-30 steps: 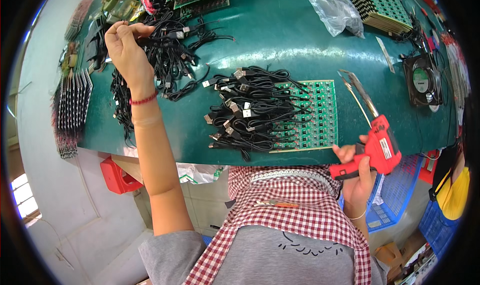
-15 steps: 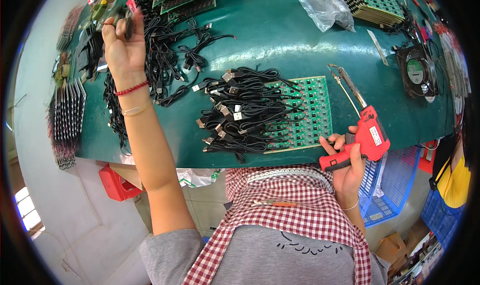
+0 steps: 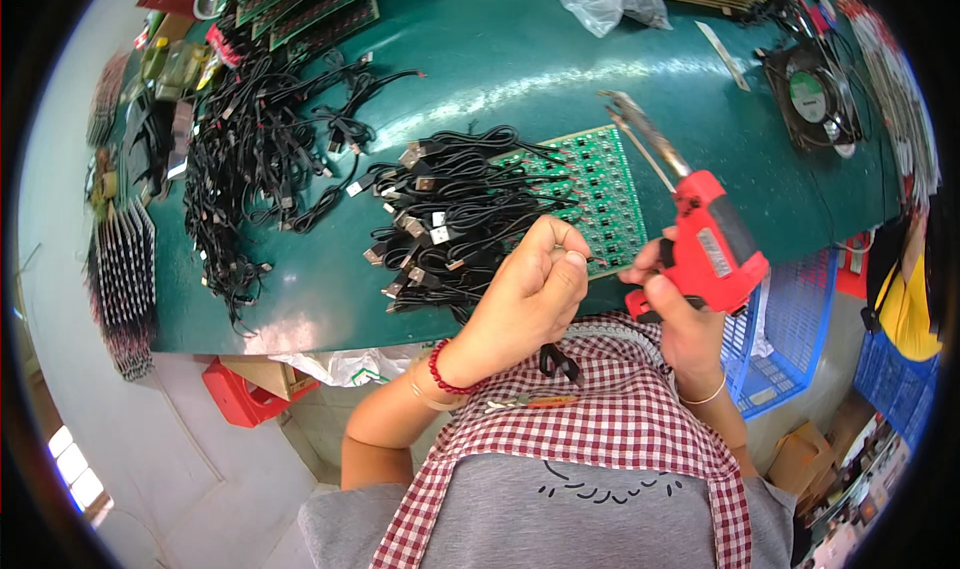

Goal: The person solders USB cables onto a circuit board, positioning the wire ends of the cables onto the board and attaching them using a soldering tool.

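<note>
Left hand (image 3: 528, 294) returned, pinching black cable (image 3: 548, 359) (right grips soldering gun (image 3: 712, 247)).

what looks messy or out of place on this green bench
Nothing looks damaged or spilled. The loose pile of black cables sprawls in a tangle at the left, while the bundle of black cables with plugs lies across the green circuit board. The left hand pinches something small and the right hand holds the red soldering gun.

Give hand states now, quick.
Left hand: closed, pinching a thin black cable.
Right hand: closed on the red soldering gun.
</note>
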A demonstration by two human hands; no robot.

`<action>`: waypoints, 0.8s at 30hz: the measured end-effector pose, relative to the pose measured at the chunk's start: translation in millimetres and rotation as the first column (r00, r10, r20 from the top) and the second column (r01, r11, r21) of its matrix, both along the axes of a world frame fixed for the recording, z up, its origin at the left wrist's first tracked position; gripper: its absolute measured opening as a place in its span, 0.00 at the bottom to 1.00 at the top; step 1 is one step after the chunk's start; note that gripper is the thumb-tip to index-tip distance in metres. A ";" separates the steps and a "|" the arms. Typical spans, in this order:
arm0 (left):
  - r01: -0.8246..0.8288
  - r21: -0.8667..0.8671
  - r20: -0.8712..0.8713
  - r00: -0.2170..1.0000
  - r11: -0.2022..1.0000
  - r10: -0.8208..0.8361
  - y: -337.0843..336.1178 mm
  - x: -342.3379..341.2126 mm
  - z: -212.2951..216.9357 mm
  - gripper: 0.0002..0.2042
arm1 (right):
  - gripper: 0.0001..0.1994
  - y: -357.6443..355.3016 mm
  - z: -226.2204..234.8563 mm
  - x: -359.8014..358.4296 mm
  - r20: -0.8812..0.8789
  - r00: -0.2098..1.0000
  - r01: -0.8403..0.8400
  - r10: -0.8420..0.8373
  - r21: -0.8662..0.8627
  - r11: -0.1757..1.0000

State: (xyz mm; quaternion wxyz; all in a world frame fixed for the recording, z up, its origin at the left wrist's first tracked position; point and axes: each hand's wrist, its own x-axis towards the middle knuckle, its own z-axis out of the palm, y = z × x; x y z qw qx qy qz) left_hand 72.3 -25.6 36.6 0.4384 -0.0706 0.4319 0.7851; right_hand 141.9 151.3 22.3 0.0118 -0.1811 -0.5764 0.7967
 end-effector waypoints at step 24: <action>-0.234 -0.474 -0.706 0.677 0.849 -0.208 14.6 16.7 -3.0 0.05 | 0.22 -4.8 13.4 -6.4 0.071 0.995 -0.058 0.067 -0.114 0.992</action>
